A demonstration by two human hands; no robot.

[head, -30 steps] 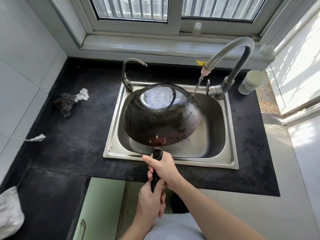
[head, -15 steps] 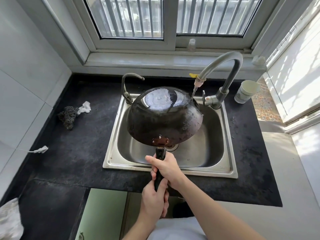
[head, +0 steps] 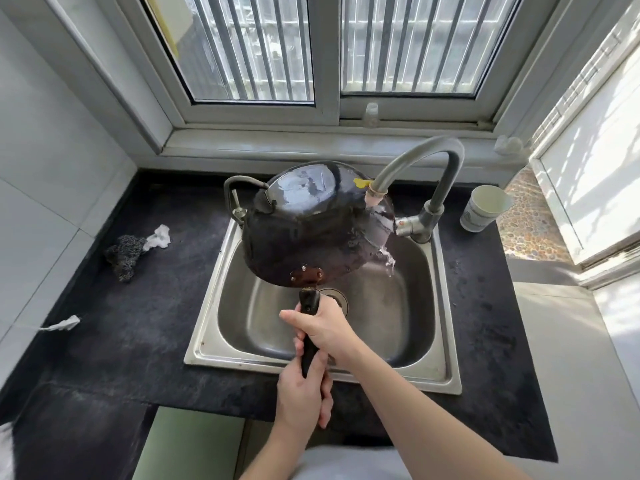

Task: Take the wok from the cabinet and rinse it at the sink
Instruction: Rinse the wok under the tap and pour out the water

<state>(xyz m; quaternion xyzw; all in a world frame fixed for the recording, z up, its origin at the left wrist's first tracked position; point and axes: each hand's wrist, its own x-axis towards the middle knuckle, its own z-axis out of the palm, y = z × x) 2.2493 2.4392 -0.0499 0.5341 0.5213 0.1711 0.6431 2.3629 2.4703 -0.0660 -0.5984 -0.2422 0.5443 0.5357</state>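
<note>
A dark stone countertop (head: 138,323) runs under a barred window (head: 325,46), with white tiled wall (head: 52,150) to the left and a pale green cabinet door (head: 194,445) below the front edge. On the counter left of the basin lie a dark scouring pad (head: 124,252) and a crumpled white scrap (head: 159,237) touching it. A white paper cup (head: 485,209) stands upright at the back right; what it holds cannot be told. The steel sink (head: 446,375) is set into the counter, its drain (head: 337,299) showing in the floor of the basin. A tall curved faucet (head: 426,150) rises at its back right corner and a smaller tap (head: 230,192) at the back left. The wok (head: 311,230) is held upside down and tilted above the rear half of the sink, its blackened bottom up and just under the faucet's nozzle. Water (head: 388,261) streams over the metal and falls off the right rim into the basin. Its black handle (head: 309,303) points toward the person. The right hand (head: 329,330) is wrapped round the handle nearer the wok. The left hand (head: 301,396) clasps the handle's end just below it, over the sink's front rim.
</note>
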